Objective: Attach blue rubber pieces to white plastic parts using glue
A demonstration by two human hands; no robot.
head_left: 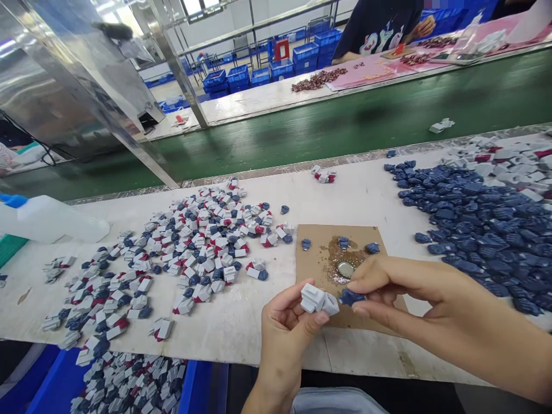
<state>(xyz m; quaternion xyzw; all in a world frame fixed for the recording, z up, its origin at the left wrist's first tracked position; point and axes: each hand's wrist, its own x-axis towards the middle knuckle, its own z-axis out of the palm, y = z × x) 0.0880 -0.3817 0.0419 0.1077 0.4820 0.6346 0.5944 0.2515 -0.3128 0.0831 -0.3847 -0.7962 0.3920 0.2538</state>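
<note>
My left hand [287, 322] pinches a light grey, blocky plastic part [318, 300] between thumb and fingers. Close beside it, my right hand [383, 290] grips a small dark blue plastic piece [351, 297], its tip at or almost at the grey part; whether they touch I cannot tell. Behind and below the hands lies a brown cardboard sheet [310, 264] with a wet stain. On it sit a small round dish [345, 269] and three more dark blue pieces, one being this piece [344, 242] at the top middle.
A heap of blue pieces [470, 207] lies right, with grey parts [513, 161] behind it. Joined grey, blue and red parts [202, 247] spread across the left. Below them is a full blue bin [190, 391]. A white bottle [56, 218], a green conveyor [276, 138] and a co-worker [379, 29] are beyond.
</note>
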